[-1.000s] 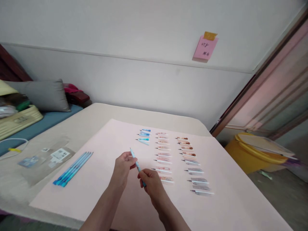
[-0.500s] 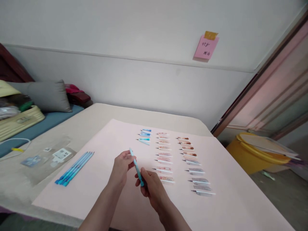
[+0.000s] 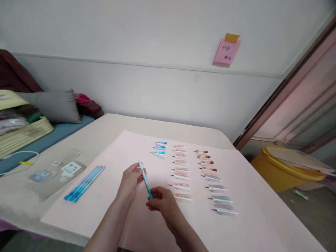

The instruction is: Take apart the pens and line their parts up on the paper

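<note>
A light blue pen (image 3: 145, 179) slants between my hands above the pink sheet. My left hand (image 3: 130, 179) pinches its pale upper end, while the fingers of my right hand (image 3: 163, 201) close on the turquoise lower end. To the left lie several assembled blue pens (image 3: 85, 183), side by side with their tips away from me. Beyond my hands are blue pen parts (image 3: 159, 153), with dark-tipped refills beside short barrels. Pink-patterned pen parts (image 3: 181, 169) form a column right of them, and farther right are brown and grey pen parts (image 3: 217, 188).
The pink sheet (image 3: 126, 145) covers much of the cloth-topped table (image 3: 115, 120). A clear plastic bag (image 3: 54, 182) with labels lies at the left. A wall (image 3: 157, 94) stands behind, and a yellow bin (image 3: 270, 171) is on the floor at right.
My right hand has shifted its grip, its fingers now pinching the pen's lower end and leaving more of the barrel exposed. The view has turned slightly left.
</note>
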A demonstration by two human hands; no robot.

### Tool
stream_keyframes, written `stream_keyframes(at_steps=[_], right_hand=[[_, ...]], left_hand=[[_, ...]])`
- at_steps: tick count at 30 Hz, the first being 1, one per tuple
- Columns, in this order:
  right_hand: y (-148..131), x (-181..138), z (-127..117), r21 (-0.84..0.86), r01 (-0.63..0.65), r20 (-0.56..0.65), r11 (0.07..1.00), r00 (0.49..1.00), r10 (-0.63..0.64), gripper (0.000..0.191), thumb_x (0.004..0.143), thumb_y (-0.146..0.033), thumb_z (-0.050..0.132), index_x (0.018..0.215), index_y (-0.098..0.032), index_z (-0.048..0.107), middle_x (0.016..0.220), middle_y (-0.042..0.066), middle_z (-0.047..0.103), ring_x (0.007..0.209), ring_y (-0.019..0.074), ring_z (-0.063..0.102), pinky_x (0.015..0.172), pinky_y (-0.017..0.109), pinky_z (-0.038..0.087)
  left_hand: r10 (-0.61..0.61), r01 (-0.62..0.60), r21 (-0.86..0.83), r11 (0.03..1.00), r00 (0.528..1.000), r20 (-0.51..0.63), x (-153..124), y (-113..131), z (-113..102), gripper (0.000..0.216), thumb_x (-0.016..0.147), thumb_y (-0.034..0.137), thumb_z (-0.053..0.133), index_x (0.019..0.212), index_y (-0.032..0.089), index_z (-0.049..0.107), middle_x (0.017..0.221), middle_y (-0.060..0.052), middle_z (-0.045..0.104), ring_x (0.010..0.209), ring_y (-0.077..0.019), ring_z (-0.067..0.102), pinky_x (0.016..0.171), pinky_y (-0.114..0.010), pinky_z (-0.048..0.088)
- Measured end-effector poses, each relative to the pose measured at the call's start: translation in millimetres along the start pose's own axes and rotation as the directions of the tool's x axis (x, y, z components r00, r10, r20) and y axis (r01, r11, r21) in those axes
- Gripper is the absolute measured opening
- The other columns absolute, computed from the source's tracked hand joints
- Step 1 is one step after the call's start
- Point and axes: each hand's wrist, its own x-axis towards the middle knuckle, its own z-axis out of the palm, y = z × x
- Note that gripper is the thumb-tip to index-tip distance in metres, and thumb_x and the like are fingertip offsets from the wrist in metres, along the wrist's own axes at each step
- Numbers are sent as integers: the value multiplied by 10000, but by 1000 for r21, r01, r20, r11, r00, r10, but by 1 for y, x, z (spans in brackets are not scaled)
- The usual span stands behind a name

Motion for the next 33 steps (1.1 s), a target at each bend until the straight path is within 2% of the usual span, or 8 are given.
stream_keyframes(at_steps=[5, 11, 14, 20, 26, 30, 32, 33], right_hand=[[1, -3, 3, -182, 278, -9, 943, 959, -284, 311, 626, -62, 547, 907, -182, 604, 703, -19, 568, 577, 123, 562, 543, 242, 460], [-19, -17, 3, -270, 480, 257, 835, 871, -418, 471, 721, -85, 567, 1154, -268, 555, 1058, 12, 594, 948, 173, 551, 828, 296, 451], [-24, -19, 3, -305, 567, 317, 766, 818, -479, 404, 759, -108, 569, 1133, -259, 576, 1061, 16, 595, 931, 163, 546, 825, 278, 444], [-19, -20, 4, -426, 630, 309, 650, 776, -550, 407, 746, -53, 599, 1102, -248, 593, 1063, 23, 601, 934, 157, 545, 825, 257, 428], [-16, -21, 6, -490, 600, 327, 632, 799, -505, 539, 678, -20, 650, 1145, -273, 559, 1156, 12, 564, 1010, 167, 529, 873, 272, 423], [-11, -18, 4, -532, 557, 267, 638, 825, -498, 466, 728, -73, 609, 1150, -259, 546, 1099, 21, 589, 959, 169, 558, 816, 280, 458], [-8, -15, 1, -554, 522, 220, 648, 843, -492, 422, 749, -91, 573, 1144, -237, 547, 1061, 34, 602, 889, 167, 584, 750, 273, 481], [-6, -14, 0, -559, 510, 206, 653, 849, -487, 399, 759, -102, 556, 1139, -225, 550, 1053, 42, 604, 866, 166, 591, 723, 269, 488]], left_hand=[[-20, 22, -87, 996, 1000, 17, 8, -1, -6, 214, 713, 97, 599, 927, 98, 604, 809, -101, 637, 706, -136, 612, 704, -285, 503], [-93, 110, -137, 984, 988, 120, 3, -1, -4, 191, 712, 73, 600, 901, 90, 621, 745, -79, 625, 646, -113, 593, 607, -218, 490], [-115, 137, -129, 982, 981, 159, -3, 0, 1, 188, 708, 89, 613, 896, 87, 624, 751, -78, 628, 611, -99, 577, 547, -189, 464], [-125, 144, -116, 983, 979, 159, -5, 1, 2, 242, 702, 130, 635, 941, 96, 624, 839, -108, 645, 689, -122, 602, 608, -212, 479], [-88, 98, -66, 993, 987, 137, -3, 0, -4, 300, 673, 153, 655, 968, 116, 611, 848, -102, 645, 700, -132, 606, 627, -237, 476], [-20, 12, 86, 996, 995, 95, 4, 4, -11, 327, 683, 212, 638, 995, 125, 597, 793, -69, 639, 665, -122, 591, 642, -249, 459], [68, -74, 345, 936, 997, 30, 12, 8, -19, 302, 705, 237, 605, 991, 137, 601, 737, -39, 627, 637, -120, 575, 630, -246, 442], [135, -111, 540, 835, 991, -6, 16, 11, -24, 273, 719, 235, 582, 977, 150, 608, 719, -27, 621, 634, -121, 570, 623, -241, 431]])
